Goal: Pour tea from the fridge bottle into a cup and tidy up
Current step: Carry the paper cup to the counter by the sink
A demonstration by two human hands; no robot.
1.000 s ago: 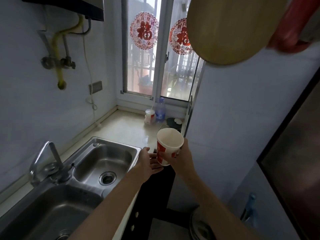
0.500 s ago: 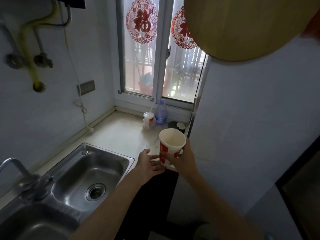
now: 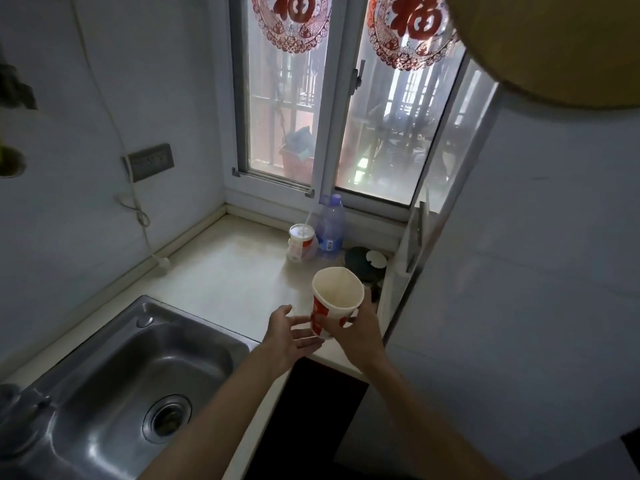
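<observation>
While the right hand [image 3: 360,329] grips the empty cup [image 3: 336,308], left hand [image 3: 287,336] relaxed beside it, set it on the counter [image 3: 221,271], then fetch the tea.

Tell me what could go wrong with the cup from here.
1. The right hand grips the paper cup near the front corner of the counter; set down there, it could tip off the edge.
2. The cup's rim looks squeezed out of round, so a tight grip may buckle it once tea goes in.
3. The left hand is open close beside the cup and could knock it.
</observation>
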